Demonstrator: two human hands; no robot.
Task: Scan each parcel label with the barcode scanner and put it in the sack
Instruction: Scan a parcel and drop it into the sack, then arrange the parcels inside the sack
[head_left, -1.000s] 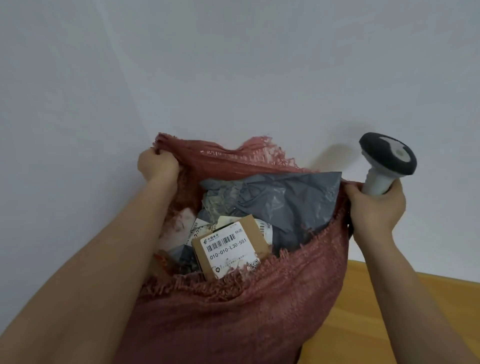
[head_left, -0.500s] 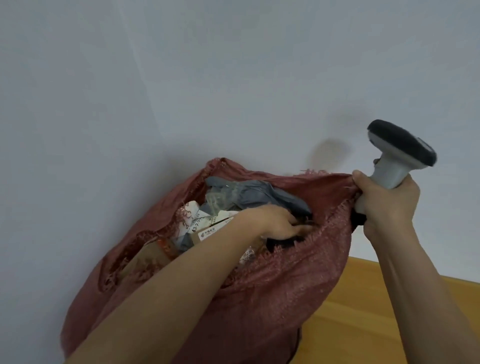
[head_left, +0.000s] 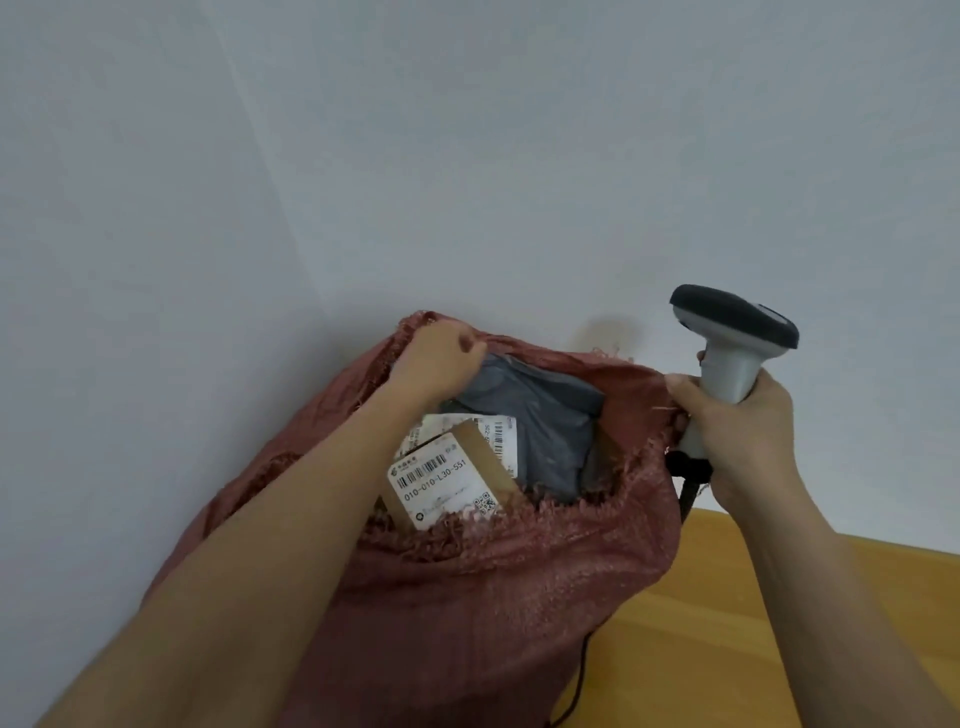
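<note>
Two hands on red woven sack (head_left: 493, 597), head view only. Left hand (head_left: 436, 358) fisted round far rim, fingertips hidden in fabric. Right hand (head_left: 737, 421) curled round barcode scanner (head_left: 732, 343) handle, also pinching near-right rim; scanner cable (head_left: 685, 493) mostly hidden behind sack. Inside: cardboard parcel (head_left: 457, 478), label up, grey poly mailer (head_left: 540, 415) behind, others half buried, unreadable. Versus half second ago: left hand out of sack, back on rim, mouth pulled wider.

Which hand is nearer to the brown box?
Left. The left hand grips the sack rim just above the brown box; the right hand holds the scanner at the far rim.
</note>
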